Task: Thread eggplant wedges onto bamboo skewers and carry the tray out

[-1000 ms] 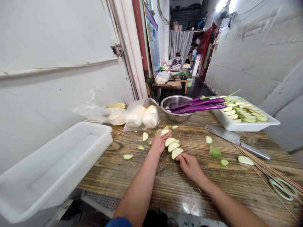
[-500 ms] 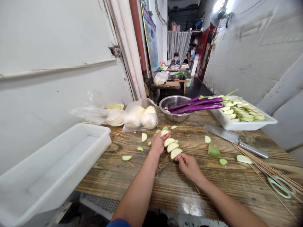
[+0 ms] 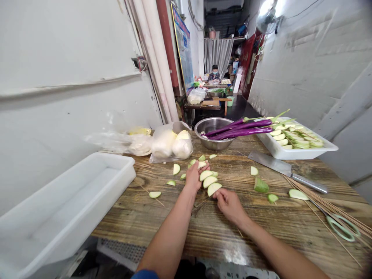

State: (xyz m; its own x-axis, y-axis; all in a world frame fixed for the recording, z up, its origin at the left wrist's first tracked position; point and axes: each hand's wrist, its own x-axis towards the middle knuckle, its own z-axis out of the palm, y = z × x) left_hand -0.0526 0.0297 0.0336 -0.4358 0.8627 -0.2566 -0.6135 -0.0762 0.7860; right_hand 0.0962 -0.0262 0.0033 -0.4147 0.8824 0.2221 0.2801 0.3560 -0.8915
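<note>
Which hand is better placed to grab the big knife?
Probably the right hand: it is nearer the knife, whose handle points right. The left hand is farther away, touching a pale slice.

This looks like a narrow, plain workroom for preparing food, more a small eatery's kitchen than a home. A wooden table (image 3: 139, 221) carries cut green slices (image 3: 209, 181), with a cleaver (image 3: 283, 166) and skewers (image 3: 322, 203) towards its right edge. A steel bowl (image 3: 215, 145) of eggplants (image 3: 242, 131) stands at the far edge, a filled white tray (image 3: 303, 154) at the far right corner. Beyond, a person (image 3: 214, 76) sits behind more food-laden tables (image 3: 202, 107).
</note>
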